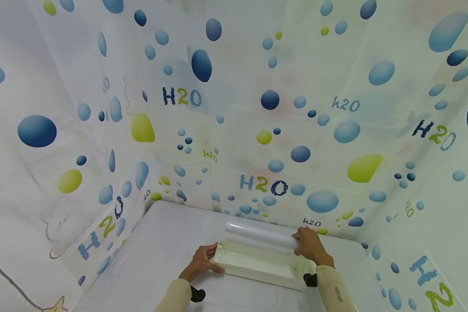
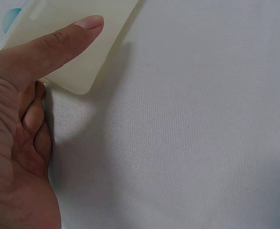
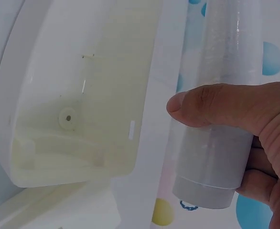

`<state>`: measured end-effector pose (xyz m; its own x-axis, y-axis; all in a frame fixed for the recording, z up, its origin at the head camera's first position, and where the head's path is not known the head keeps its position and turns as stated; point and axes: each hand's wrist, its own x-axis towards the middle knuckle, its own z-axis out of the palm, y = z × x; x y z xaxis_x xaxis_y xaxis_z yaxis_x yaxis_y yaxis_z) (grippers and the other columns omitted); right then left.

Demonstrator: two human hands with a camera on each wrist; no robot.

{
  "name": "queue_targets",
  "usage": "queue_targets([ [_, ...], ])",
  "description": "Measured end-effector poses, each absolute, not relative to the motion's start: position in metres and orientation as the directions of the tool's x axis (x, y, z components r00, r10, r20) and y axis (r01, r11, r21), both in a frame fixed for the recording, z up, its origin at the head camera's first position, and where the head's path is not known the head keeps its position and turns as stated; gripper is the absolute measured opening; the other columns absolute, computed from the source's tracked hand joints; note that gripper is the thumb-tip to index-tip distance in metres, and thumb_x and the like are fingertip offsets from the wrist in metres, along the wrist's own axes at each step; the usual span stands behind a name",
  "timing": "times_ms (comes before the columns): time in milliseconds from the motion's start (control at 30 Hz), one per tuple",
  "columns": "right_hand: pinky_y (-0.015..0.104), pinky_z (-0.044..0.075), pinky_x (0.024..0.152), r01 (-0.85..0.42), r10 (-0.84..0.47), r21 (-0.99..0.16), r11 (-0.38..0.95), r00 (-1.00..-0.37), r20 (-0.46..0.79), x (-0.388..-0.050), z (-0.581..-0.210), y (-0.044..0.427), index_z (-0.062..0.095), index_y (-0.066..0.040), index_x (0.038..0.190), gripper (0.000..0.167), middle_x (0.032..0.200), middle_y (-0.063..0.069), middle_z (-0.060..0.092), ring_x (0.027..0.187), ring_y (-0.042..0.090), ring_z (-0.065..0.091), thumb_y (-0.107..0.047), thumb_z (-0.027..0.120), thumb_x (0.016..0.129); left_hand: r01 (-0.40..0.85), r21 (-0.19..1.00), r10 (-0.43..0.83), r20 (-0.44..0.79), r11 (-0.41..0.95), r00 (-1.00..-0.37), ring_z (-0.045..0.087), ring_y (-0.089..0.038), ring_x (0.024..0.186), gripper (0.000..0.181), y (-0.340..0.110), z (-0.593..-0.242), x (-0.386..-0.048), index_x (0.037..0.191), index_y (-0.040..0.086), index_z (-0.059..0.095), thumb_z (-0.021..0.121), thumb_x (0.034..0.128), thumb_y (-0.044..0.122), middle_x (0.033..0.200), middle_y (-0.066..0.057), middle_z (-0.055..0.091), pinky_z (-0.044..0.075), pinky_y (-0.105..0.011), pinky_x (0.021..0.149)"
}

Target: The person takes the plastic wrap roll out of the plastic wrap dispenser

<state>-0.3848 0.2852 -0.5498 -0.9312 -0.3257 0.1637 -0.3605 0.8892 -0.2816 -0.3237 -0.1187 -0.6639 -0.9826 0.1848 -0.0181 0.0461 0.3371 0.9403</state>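
Observation:
A long cream plastic box point(image 1: 266, 280), open at the top, sits on the white tabletop. My left hand point(image 1: 200, 262) grips its left end, the thumb lying flat against the outer wall in the left wrist view. Behind the box lies a roll of clear plastic film point(image 1: 257, 232), parallel to it. With thumb over the top and fingers curled underneath, my right hand point(image 1: 311, 246) holds the roll near its right end. A core end point(image 3: 204, 194) sticks out of the film in the right wrist view. The box's inside point(image 3: 106, 95) shows a small round hub.
White sheeting point(image 1: 238, 143) printed with blue and green drops and "H2O" lettering rises around the back and sides of the table point(image 1: 171, 225). A pale angled piece point(image 3: 63, 210) lies by the box's end in the right wrist view.

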Motion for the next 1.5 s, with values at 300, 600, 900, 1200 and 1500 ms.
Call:
queue_targets([
  [300,0.052,0.062,0.089,-0.357,-0.326,-0.280,0.891,-0.933,0.154,-0.385,-0.549,0.284,0.084,0.005,0.111,0.050,0.097,0.013,0.079,0.088,0.029,0.069,0.004,0.095,0.062,0.074,0.929,0.201,0.000,0.362,-0.980,0.057,-0.052,0.145,0.112,-0.123,-0.669,-0.327,0.157,-0.013,0.046,0.107,0.0660,0.011,0.158,-0.031,0.054,0.050,-0.061,0.120],
  [600,0.053,0.061,0.091,-0.355,-0.327,-0.263,0.897,-0.934,0.145,-0.388,-0.551,0.287,0.084,0.005,0.111,0.050,0.098,0.012,0.080,0.089,0.029,0.069,0.003,0.094,0.062,0.094,0.949,0.230,0.024,0.300,-0.973,0.057,-0.051,0.146,0.112,-0.122,-0.683,-0.333,0.157,-0.013,0.046,0.107,0.0667,0.015,0.159,-0.030,0.053,0.049,-0.057,0.121],
  [900,0.051,0.062,0.086,-0.369,-0.342,-0.272,0.889,-0.929,0.142,-0.389,-0.542,0.283,0.084,0.006,0.111,0.049,0.097,0.012,0.080,0.086,0.026,0.067,0.003,0.096,0.063,0.091,0.956,0.223,0.028,0.280,-0.974,0.056,-0.055,0.145,0.107,-0.120,-0.669,-0.325,0.156,-0.016,0.046,0.104,0.0672,0.001,0.158,-0.034,0.052,0.046,-0.064,0.121],
  [1200,0.052,0.063,0.088,-0.338,-0.313,-0.281,0.898,-0.940,0.131,-0.391,-0.543,0.282,0.084,0.005,0.110,0.048,0.098,0.011,0.080,0.087,0.026,0.067,0.002,0.097,0.064,0.100,0.940,0.220,0.027,0.327,-0.975,0.059,-0.049,0.145,0.111,-0.123,-0.677,-0.329,0.157,-0.012,0.046,0.106,0.0673,0.013,0.158,-0.029,0.054,0.052,-0.054,0.120],
  [1500,0.053,0.062,0.089,-0.345,-0.309,-0.289,0.893,-0.937,0.164,-0.392,-0.552,0.285,0.083,0.007,0.110,0.048,0.098,0.012,0.079,0.088,0.027,0.067,0.005,0.095,0.064,0.099,0.949,0.231,0.029,0.300,-0.972,0.056,-0.051,0.146,0.113,-0.123,-0.678,-0.330,0.157,-0.014,0.044,0.107,0.0668,0.014,0.160,-0.031,0.052,0.048,-0.059,0.121],
])
